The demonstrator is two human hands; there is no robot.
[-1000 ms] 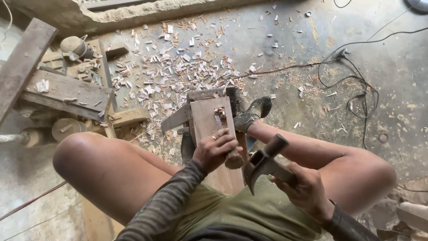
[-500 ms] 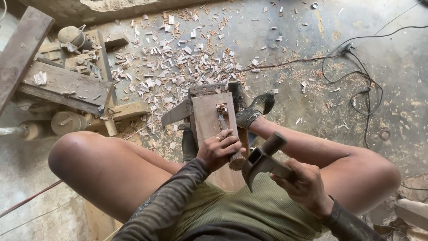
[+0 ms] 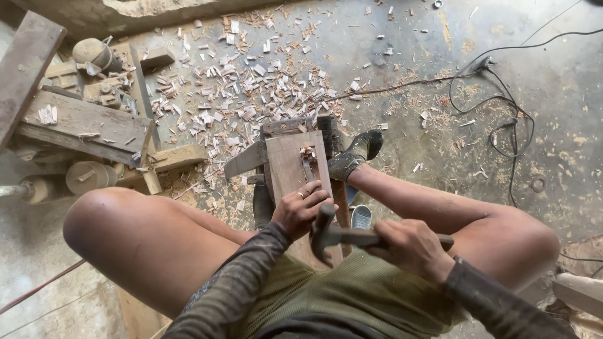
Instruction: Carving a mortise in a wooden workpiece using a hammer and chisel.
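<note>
A pale wooden block (image 3: 286, 164) stands upright between my knees, with a small chipped notch (image 3: 308, 153) cut in its face. My left hand (image 3: 303, 211) is closed around a chisel (image 3: 309, 174) whose blade points up the block toward the notch. My right hand (image 3: 409, 248) grips the handle of a dark hammer (image 3: 325, 231). The hammer head sits right behind my left hand, at the chisel's butt end. My foot in a dark sock (image 3: 355, 154) presses against the block's right side.
Wood chips (image 3: 239, 81) litter the concrete floor beyond the block. Rough planks and round wooden pieces (image 3: 78, 122) lie at the left. Black cables (image 3: 502, 113) trail across the floor at the right. A grey metal blade (image 3: 244, 161) sticks out left of the block.
The hammer has swung down from a raised, tilted position until its head is at the chisel's end by my left hand. My left hand has stayed on the chisel.
</note>
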